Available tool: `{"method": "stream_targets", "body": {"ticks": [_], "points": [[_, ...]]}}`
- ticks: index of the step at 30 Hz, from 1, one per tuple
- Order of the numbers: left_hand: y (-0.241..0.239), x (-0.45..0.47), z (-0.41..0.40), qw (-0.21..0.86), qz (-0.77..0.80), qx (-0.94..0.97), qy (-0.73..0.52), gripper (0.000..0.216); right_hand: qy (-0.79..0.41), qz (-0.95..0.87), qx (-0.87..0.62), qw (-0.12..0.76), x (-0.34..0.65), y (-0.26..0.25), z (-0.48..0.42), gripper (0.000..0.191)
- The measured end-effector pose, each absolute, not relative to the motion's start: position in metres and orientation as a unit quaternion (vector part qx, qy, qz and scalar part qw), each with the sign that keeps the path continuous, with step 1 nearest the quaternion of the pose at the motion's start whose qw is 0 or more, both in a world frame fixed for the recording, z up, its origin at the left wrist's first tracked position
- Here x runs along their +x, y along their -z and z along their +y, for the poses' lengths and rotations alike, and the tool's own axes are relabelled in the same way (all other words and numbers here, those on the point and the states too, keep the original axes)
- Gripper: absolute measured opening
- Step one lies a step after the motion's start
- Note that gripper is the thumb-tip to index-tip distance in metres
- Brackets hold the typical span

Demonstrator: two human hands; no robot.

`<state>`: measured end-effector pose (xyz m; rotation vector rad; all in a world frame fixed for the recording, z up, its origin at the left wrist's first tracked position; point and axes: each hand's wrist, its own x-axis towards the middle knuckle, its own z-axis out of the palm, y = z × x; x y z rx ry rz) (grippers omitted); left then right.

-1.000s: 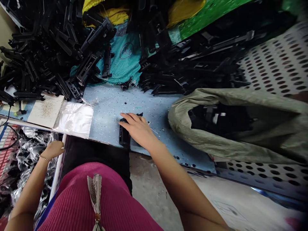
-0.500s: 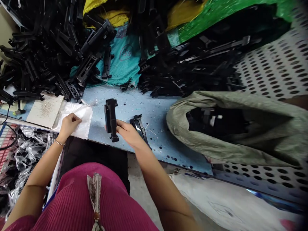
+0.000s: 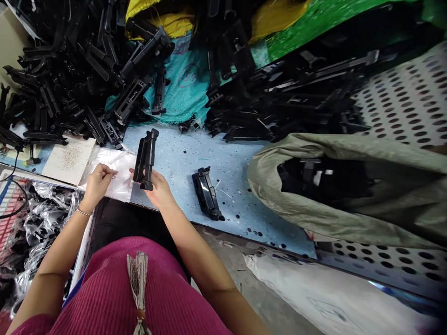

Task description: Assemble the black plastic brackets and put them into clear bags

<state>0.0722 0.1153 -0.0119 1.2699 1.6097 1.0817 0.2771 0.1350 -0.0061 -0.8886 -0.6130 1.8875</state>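
Note:
My right hand [image 3: 159,188] grips a long black plastic part [image 3: 145,158] and holds it upright above the blue tabletop. At the left, my left hand [image 3: 98,184] has its thumb and fingers pinched together at the near part of a stack of clear plastic bags [image 3: 120,174]; it seems to hold the top bag's edge. A second black plastic part [image 3: 207,193], with a glossy face, lies on the tabletop to the right of my right hand, touched by neither hand.
Black parts [image 3: 49,93] pile up at the back left, with more [image 3: 251,111] spilling from sacks at the back. An open grey-green sack [image 3: 265,172] stands at the right. A beige board [image 3: 70,158] lies left of the bags. Bagged parts [image 3: 38,232] fill a crate below.
My right hand has carried the black part leftward, closer to the plastic bags and my left hand. The second part on the tabletop is now fully uncovered. My left hand has barely moved.

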Motion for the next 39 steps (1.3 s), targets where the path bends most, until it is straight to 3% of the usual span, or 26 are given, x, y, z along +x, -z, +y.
{"method": "stream_targets", "body": {"ticks": [4, 10, 12, 17, 19, 23, 28, 31, 36, 39], "points": [[0.008, 0.077, 0.115, 0.383, 0.619, 0.546, -0.415, 0.010, -0.815, -0.209, -0.302, 0.449, 0.269, 0.004, 0.137, 0.034], [-0.004, 0.062, 0.116, 0.163, 0.624, 0.696, -0.315, 0.028, -0.768, -0.254, -0.368, 0.459, 0.263, 0.010, 0.133, 0.029], [-0.004, 0.058, 0.118, 0.135, 0.629, 0.716, -0.270, 0.030, -0.791, -0.255, -0.341, 0.439, 0.273, 0.008, 0.122, 0.029], [0.001, 0.050, 0.128, 0.188, 0.609, 0.715, -0.287, 0.050, -0.946, -0.116, -0.197, 0.228, 0.289, 0.016, 0.098, 0.030], [0.000, 0.049, 0.126, 0.211, 0.602, 0.702, -0.316, 0.056, -0.966, -0.052, -0.171, 0.187, 0.287, 0.027, 0.095, 0.028], [-0.009, 0.062, 0.099, 0.204, 0.523, 0.755, -0.339, 0.060, -0.959, -0.028, -0.157, 0.234, 0.278, 0.039, 0.095, 0.027], [-0.022, 0.089, 0.053, 0.200, 0.411, 0.827, -0.327, 0.070, -0.919, -0.139, -0.236, 0.283, 0.272, 0.023, 0.089, 0.027], [-0.024, 0.085, 0.040, 0.185, 0.422, 0.822, -0.334, 0.071, -0.893, -0.186, -0.269, 0.308, 0.272, 0.008, 0.077, 0.029], [-0.014, 0.072, 0.035, 0.097, 0.494, 0.783, -0.365, 0.074, -0.925, -0.099, -0.190, 0.314, 0.275, 0.001, 0.069, 0.037], [-0.015, 0.083, 0.030, 0.109, 0.440, 0.817, -0.356, 0.076, -0.894, -0.171, -0.267, 0.315, 0.271, 0.001, 0.072, 0.031]]}}
